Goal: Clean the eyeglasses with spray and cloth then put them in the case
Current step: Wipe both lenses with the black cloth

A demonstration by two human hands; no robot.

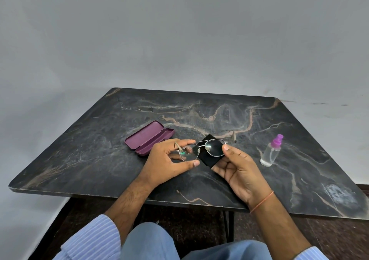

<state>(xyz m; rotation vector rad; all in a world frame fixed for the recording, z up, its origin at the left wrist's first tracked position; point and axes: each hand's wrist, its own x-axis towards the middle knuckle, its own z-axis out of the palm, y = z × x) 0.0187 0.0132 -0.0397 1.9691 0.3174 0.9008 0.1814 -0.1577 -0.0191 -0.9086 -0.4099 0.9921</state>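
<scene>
The left hand (165,158) is pinching the thin metal-framed eyeglasses (201,150) steady above the dark marble surface (279,124) while the right hand (237,166) is holding the black cloth (207,160) behind one lens, probably for wiping.

Square dark marble-patterned tabletop (219,116) with pale tan veins, set against a plain grey-white wall (179,30); dark reddish-brown speckled floor (339,237) lies beneath, near right.
</scene>
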